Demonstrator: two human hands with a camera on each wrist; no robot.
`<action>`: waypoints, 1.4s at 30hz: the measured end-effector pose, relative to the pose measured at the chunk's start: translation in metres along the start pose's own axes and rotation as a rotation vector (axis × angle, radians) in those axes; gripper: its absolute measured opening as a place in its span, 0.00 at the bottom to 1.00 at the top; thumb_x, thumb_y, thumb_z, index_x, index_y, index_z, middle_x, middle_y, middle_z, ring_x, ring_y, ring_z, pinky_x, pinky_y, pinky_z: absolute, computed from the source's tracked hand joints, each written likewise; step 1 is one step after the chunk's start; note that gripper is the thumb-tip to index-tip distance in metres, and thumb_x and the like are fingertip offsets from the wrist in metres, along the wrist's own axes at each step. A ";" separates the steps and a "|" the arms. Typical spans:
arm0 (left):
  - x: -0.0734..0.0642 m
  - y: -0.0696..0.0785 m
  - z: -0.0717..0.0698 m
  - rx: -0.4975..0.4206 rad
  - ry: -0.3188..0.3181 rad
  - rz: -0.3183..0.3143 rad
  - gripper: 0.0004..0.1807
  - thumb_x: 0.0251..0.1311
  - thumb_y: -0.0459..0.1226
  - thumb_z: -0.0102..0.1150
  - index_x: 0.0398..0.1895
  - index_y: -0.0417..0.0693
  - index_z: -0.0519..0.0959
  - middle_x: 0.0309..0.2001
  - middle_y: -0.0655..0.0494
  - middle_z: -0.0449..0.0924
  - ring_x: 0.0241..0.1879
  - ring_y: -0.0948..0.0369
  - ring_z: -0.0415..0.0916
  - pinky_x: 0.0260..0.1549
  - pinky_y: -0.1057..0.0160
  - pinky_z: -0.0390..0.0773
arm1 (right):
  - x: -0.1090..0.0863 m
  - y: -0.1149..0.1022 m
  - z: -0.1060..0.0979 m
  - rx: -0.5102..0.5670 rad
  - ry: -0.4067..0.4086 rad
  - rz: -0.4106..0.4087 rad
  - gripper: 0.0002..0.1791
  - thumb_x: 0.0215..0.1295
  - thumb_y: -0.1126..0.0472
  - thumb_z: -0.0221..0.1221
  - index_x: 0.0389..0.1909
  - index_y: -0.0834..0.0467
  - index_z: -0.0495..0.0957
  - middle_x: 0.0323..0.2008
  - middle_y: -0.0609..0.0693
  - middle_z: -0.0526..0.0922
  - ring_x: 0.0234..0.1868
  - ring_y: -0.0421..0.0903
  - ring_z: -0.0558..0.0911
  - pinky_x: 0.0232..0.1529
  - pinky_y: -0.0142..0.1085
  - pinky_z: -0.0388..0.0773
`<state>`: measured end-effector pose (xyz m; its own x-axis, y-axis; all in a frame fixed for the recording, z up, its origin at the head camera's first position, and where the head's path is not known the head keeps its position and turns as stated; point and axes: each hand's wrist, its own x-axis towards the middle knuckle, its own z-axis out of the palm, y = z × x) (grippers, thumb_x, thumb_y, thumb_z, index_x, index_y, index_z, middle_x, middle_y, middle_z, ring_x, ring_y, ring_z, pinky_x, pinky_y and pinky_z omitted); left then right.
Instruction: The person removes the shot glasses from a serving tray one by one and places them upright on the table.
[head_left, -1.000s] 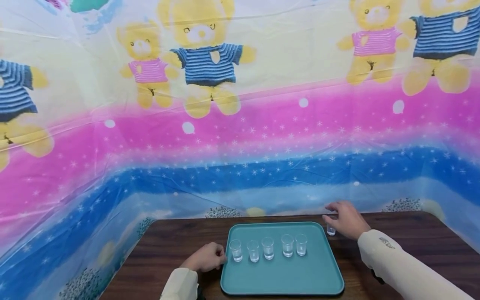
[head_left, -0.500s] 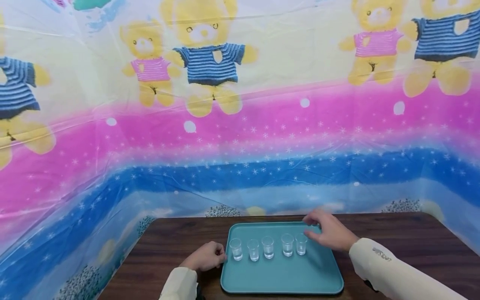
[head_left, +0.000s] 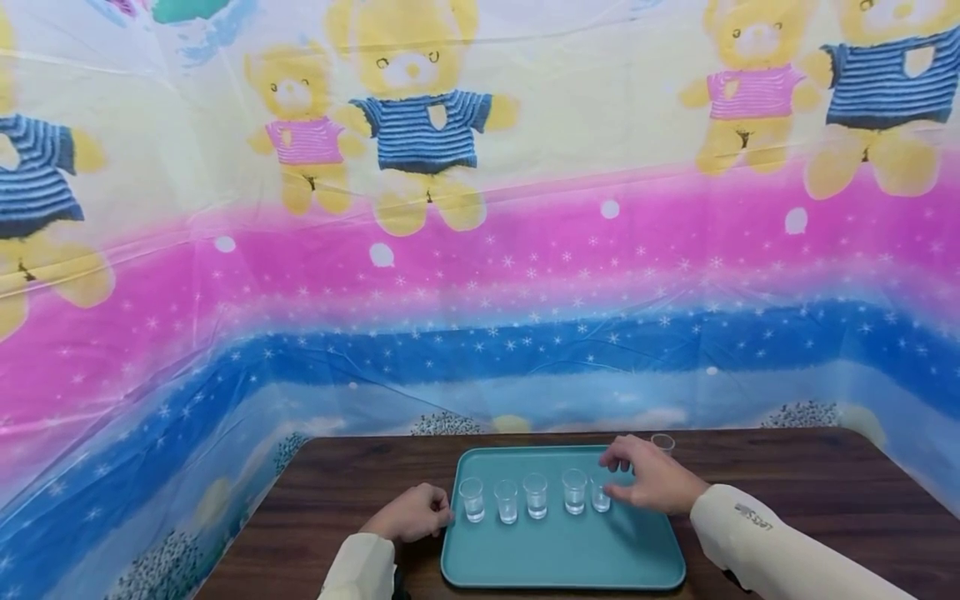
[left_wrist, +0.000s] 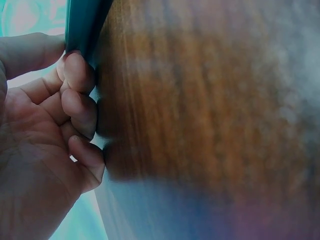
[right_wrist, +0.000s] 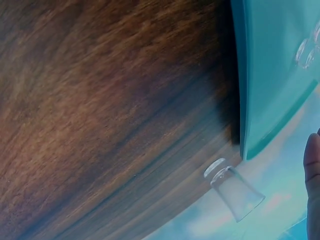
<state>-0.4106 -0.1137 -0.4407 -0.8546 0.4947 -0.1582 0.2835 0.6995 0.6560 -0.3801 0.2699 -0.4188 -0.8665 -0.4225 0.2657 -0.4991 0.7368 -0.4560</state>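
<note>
Right hand is over the right side of the tray, thumb and fingers parted about the rightmost glass. Thumb overlaps its side; contact can't be told, and I see no firm hold. That glass stands upright about mid-depth, short of the tray's right edge. Left hand pinches the tray's left edge, fingers curled.

Risks, my reading: a thumb closing ahead of the fingers could tip the rightmost glass into its close neighbour in the row, the other four glasses running toward the left edge. A tug from the left hand could slide the tray and rock all five. The lone glass, upright on the worktop just outside the tray's far right corner, near the worktop's far edge, sits behind the right knuckles; a careless backswing might knock it off.

Against a second ago: right hand was at the lone glass and is now over the tray; lone glass left standing. Left hand and the five in the row look unmoved.
</note>
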 end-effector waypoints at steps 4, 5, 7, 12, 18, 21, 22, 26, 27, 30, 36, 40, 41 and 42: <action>0.000 -0.001 0.000 0.003 -0.003 -0.001 0.12 0.65 0.36 0.53 0.22 0.45 0.75 0.20 0.54 0.74 0.17 0.61 0.63 0.20 0.61 0.65 | 0.002 0.001 0.001 -0.008 -0.005 -0.008 0.14 0.56 0.56 0.67 0.42 0.53 0.78 0.37 0.44 0.74 0.37 0.44 0.72 0.36 0.40 0.71; 0.000 -0.001 0.000 0.004 -0.004 0.000 0.12 0.65 0.35 0.53 0.22 0.45 0.75 0.20 0.54 0.74 0.17 0.61 0.63 0.20 0.61 0.65 | 0.002 0.001 0.001 -0.008 -0.005 -0.012 0.14 0.56 0.56 0.67 0.42 0.53 0.78 0.37 0.44 0.74 0.37 0.44 0.72 0.36 0.40 0.71; 0.000 -0.001 0.000 0.005 -0.005 -0.002 0.12 0.65 0.35 0.53 0.22 0.45 0.75 0.20 0.54 0.74 0.17 0.61 0.63 0.20 0.61 0.65 | 0.003 0.000 0.001 -0.011 -0.004 -0.019 0.14 0.55 0.57 0.68 0.41 0.53 0.78 0.37 0.44 0.74 0.36 0.44 0.72 0.35 0.40 0.71; 0.000 -0.001 0.000 0.009 -0.007 -0.007 0.12 0.66 0.35 0.53 0.22 0.45 0.75 0.20 0.54 0.74 0.17 0.61 0.63 0.20 0.61 0.65 | 0.005 -0.001 0.002 -0.031 0.006 -0.015 0.13 0.54 0.59 0.68 0.40 0.54 0.78 0.35 0.44 0.74 0.35 0.43 0.72 0.35 0.38 0.71; 0.001 -0.002 0.002 0.005 -0.001 -0.004 0.12 0.66 0.36 0.54 0.22 0.45 0.75 0.20 0.54 0.74 0.17 0.61 0.64 0.20 0.61 0.66 | 0.005 -0.001 0.003 -0.015 0.007 0.012 0.14 0.51 0.61 0.68 0.39 0.57 0.77 0.35 0.47 0.75 0.35 0.46 0.73 0.35 0.39 0.72; 0.001 -0.002 0.002 0.009 0.000 -0.004 0.12 0.65 0.36 0.54 0.22 0.45 0.75 0.20 0.54 0.74 0.17 0.61 0.64 0.20 0.62 0.66 | 0.004 -0.001 0.000 -0.021 0.017 0.033 0.15 0.51 0.61 0.68 0.39 0.57 0.77 0.35 0.46 0.75 0.35 0.44 0.73 0.35 0.39 0.72; 0.001 -0.001 0.001 0.012 0.000 -0.006 0.12 0.65 0.37 0.54 0.22 0.45 0.75 0.20 0.54 0.74 0.17 0.61 0.64 0.20 0.62 0.66 | 0.003 -0.001 -0.001 -0.022 0.021 0.040 0.15 0.51 0.61 0.68 0.39 0.57 0.77 0.35 0.46 0.75 0.35 0.44 0.73 0.35 0.39 0.72; 0.001 -0.001 0.000 0.020 0.002 -0.014 0.12 0.65 0.37 0.54 0.22 0.45 0.75 0.20 0.54 0.74 0.18 0.61 0.64 0.21 0.62 0.66 | 0.001 0.002 -0.008 -0.023 0.040 0.060 0.14 0.52 0.60 0.67 0.40 0.56 0.76 0.35 0.45 0.75 0.36 0.44 0.74 0.35 0.40 0.72; 0.001 -0.001 0.000 0.021 0.002 -0.012 0.12 0.65 0.37 0.54 0.22 0.45 0.75 0.20 0.54 0.74 0.18 0.61 0.64 0.21 0.62 0.66 | 0.000 0.003 -0.010 -0.023 0.045 0.065 0.14 0.52 0.60 0.67 0.40 0.57 0.76 0.35 0.46 0.75 0.36 0.45 0.74 0.35 0.40 0.72; 0.001 -0.001 0.000 0.021 0.000 -0.005 0.12 0.65 0.36 0.54 0.22 0.46 0.75 0.20 0.54 0.74 0.17 0.61 0.64 0.20 0.62 0.66 | -0.003 0.006 -0.016 -0.014 0.058 0.087 0.15 0.53 0.60 0.67 0.40 0.58 0.77 0.35 0.47 0.75 0.36 0.46 0.74 0.35 0.40 0.72; 0.000 -0.001 0.000 0.024 0.000 0.006 0.13 0.65 0.36 0.54 0.21 0.46 0.75 0.19 0.55 0.74 0.17 0.61 0.64 0.20 0.62 0.66 | -0.010 0.021 -0.028 0.002 0.095 0.118 0.14 0.54 0.60 0.67 0.40 0.58 0.76 0.33 0.47 0.75 0.32 0.43 0.73 0.32 0.38 0.72; 0.000 0.000 0.000 0.025 0.001 0.009 0.13 0.65 0.36 0.54 0.21 0.45 0.75 0.19 0.55 0.74 0.17 0.61 0.64 0.20 0.62 0.65 | -0.017 0.033 -0.037 0.008 0.127 0.128 0.13 0.54 0.60 0.67 0.38 0.59 0.75 0.31 0.48 0.75 0.30 0.42 0.73 0.30 0.37 0.72; 0.000 0.000 0.000 0.026 0.002 0.012 0.13 0.65 0.36 0.54 0.21 0.45 0.75 0.19 0.55 0.73 0.17 0.61 0.64 0.20 0.62 0.65 | -0.019 0.036 -0.039 0.007 0.132 0.131 0.13 0.54 0.60 0.67 0.38 0.59 0.75 0.31 0.48 0.75 0.30 0.42 0.72 0.30 0.37 0.72; -0.001 0.001 0.000 0.029 0.002 0.015 0.13 0.65 0.36 0.54 0.21 0.45 0.75 0.19 0.55 0.73 0.17 0.61 0.63 0.20 0.62 0.65 | -0.020 0.038 -0.040 0.001 0.135 0.136 0.13 0.54 0.60 0.67 0.38 0.59 0.75 0.31 0.49 0.75 0.30 0.42 0.72 0.29 0.37 0.72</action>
<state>-0.4102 -0.1137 -0.4398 -0.8511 0.5040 -0.1468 0.3086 0.7066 0.6368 -0.3815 0.3281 -0.4074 -0.9175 -0.2444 0.3137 -0.3779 0.7817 -0.4962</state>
